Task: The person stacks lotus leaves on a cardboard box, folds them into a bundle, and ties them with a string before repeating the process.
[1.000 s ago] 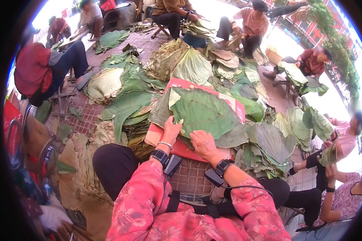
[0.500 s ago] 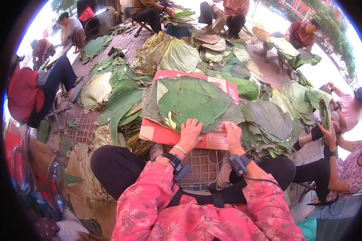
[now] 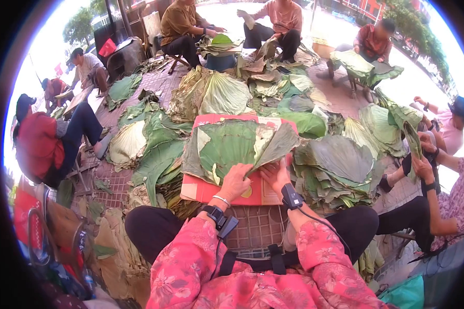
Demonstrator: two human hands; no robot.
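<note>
reddish tiled paving, green trees

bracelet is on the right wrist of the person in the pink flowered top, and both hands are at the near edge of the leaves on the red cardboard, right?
Not quite: the head view shows the bracelet on the left wrist, not the right. The left hand and right hand are indeed at the near edge of the leaves on the red cardboard.

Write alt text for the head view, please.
A person's left hand and right hand touch large green leaves on red cardboard. Leaf piles lie around it on paving, where other people sit, some handling leaves.
</note>
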